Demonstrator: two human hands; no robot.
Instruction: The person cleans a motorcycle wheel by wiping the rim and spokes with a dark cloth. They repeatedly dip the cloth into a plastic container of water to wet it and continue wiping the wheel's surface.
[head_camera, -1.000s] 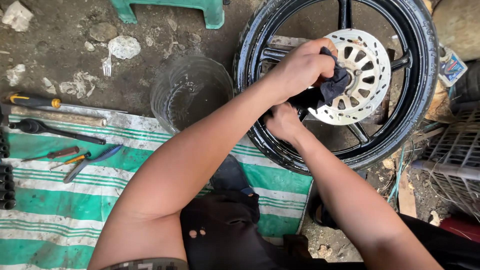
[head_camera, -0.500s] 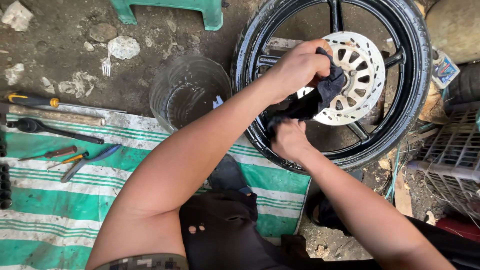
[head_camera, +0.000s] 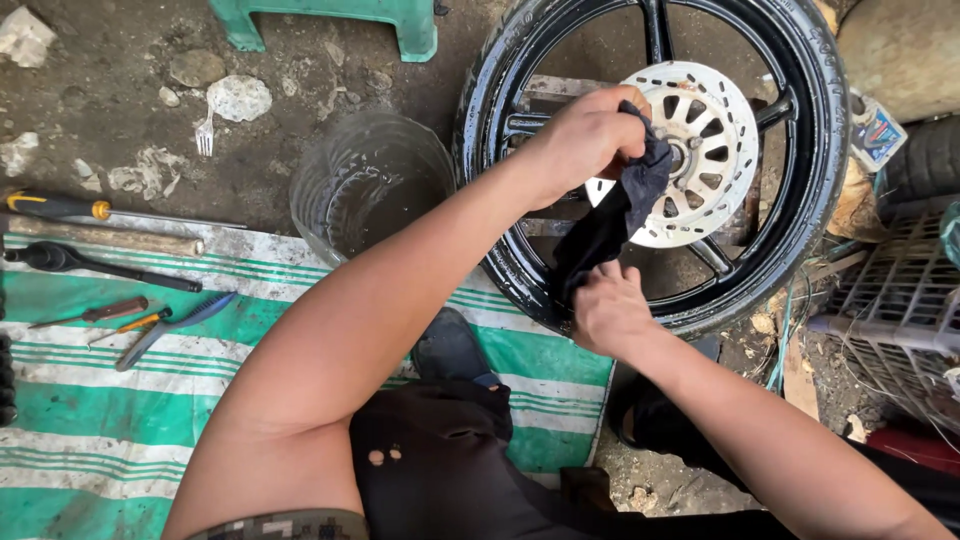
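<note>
Lowered slightly, left hand (head_camera: 585, 135) and right hand (head_camera: 608, 310) both grip dark rag (head_camera: 615, 220).

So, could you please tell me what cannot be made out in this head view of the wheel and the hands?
- Hub centre of the brake disc: covered by the dark rag and left hand.
- Right hand fingertips: tucked under the rag.
- Wheel top: cut off by the frame edge.
- Contents of the clear bucket: too murky to identify.

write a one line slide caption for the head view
Left hand presses a dark rag onto a wheel's brake disc; right hand grips the rag's lower end.
</note>
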